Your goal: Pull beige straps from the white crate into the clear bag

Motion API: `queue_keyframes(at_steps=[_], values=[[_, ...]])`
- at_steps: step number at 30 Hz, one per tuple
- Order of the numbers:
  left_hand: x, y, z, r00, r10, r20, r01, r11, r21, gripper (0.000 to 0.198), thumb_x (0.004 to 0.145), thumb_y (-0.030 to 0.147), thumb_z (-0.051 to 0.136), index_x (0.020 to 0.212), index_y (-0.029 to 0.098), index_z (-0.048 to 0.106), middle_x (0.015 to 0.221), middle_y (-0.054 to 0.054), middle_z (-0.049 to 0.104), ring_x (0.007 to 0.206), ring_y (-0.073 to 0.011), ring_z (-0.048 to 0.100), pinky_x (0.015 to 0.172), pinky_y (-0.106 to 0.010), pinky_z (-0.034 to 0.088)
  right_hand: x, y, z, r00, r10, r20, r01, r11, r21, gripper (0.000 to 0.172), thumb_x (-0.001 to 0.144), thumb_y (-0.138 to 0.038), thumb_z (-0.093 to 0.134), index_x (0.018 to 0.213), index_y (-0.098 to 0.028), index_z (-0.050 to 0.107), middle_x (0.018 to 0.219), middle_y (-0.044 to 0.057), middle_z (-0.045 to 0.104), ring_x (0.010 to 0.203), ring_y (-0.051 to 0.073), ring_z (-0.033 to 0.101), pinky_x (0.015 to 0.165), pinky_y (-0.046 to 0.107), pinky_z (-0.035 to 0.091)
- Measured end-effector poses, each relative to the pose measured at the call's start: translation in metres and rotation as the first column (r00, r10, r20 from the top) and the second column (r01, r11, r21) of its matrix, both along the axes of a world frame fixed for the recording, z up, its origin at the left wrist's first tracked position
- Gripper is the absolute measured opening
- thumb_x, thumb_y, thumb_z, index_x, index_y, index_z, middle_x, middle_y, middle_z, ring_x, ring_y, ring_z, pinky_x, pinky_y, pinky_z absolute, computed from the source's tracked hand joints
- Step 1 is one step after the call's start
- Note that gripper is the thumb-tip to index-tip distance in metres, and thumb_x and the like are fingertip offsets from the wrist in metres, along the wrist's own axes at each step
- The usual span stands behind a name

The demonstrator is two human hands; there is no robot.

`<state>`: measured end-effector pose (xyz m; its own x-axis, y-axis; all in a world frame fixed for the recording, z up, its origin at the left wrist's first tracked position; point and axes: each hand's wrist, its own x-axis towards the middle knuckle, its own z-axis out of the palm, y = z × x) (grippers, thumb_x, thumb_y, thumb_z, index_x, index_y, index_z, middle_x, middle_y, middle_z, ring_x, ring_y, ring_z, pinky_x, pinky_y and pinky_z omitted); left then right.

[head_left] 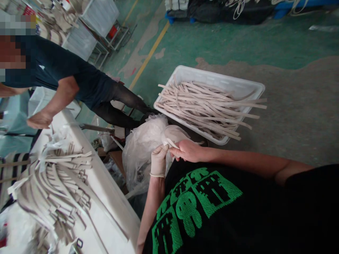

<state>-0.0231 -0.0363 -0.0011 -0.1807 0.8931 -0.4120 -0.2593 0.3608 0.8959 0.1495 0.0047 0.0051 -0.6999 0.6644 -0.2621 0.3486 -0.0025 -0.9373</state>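
Flooring (212, 46) of worn green paint fills the upper frame. A white table (106, 197) heaped with cut strips sits lower left, where a co-worker's hand (39, 120) rests. A white tray (212, 72) of long strips lies at centre right, beside a crumpled plastic bag (143, 148). Above the bag, the gloved left hand (159, 160) and the bare right hand (188, 151) both pinch one beige strip (172, 143). It looks limp, so close, light grips near its end should suit it best.

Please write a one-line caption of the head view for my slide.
Gloved left hand and bare right hand pinch a pale strip over a plastic bag, near a tray of strips.
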Motion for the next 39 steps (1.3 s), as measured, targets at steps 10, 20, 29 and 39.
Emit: queue_keyframes(at_steps=[10,20,29,39], values=[[0.005,-0.011,0.022,0.991,-0.133,0.011,0.133,0.991,-0.032,0.033,0.064,0.046,0.093,0.080,0.018,0.084,0.083,-0.008,0.081,0.084,-0.0245,0.075,0.092,-0.038,0.055,0.004,0.039,-0.013,0.963,-0.095,-0.251,0.201,0.876,0.439,0.026,0.098,-0.028,0.058,0.117,-0.024,0.075,0.139,0.005,0.068,0.125,0.021,0.064,0.105,0.033,0.047],[0.023,-0.002,-0.014,0.922,-0.016,0.388,0.108,0.970,-0.218,0.075,0.074,0.086,0.064,0.088,0.014,0.079,0.088,-0.016,0.079,0.085,-0.0271,0.075,0.090,-0.039,0.058,-0.004,0.055,0.006,0.926,-0.265,-0.270,0.336,0.904,0.265,0.035,0.097,-0.040,0.054,0.105,-0.017,0.079,0.111,0.009,0.078,0.088,0.021,0.071,0.077,0.029,0.052],[0.022,0.042,-0.037,0.632,0.314,0.709,-0.140,0.945,-0.294,0.077,0.104,0.064,0.025,0.132,0.003,0.063,0.096,-0.016,0.074,0.086,-0.0236,0.072,0.085,-0.035,0.059,0.060,-0.002,0.053,0.938,0.061,-0.342,-0.164,0.945,-0.282,0.052,0.092,-0.069,0.061,0.092,-0.019,0.071,0.075,0.008,0.074,0.052,0.014,0.057,0.048,0.024,0.043],[-0.085,0.080,0.012,0.569,0.625,0.534,-0.679,0.724,-0.124,0.043,0.109,0.035,0.036,0.142,0.019,0.059,0.125,-0.012,0.072,0.094,-0.0120,0.071,0.075,-0.018,0.053,0.113,0.004,-0.014,0.981,0.168,0.097,-0.096,0.855,-0.510,0.060,0.076,-0.086,0.060,0.072,-0.027,0.070,0.067,0.011,0.064,0.060,0.023,0.060,0.055,0.036,0.047]])
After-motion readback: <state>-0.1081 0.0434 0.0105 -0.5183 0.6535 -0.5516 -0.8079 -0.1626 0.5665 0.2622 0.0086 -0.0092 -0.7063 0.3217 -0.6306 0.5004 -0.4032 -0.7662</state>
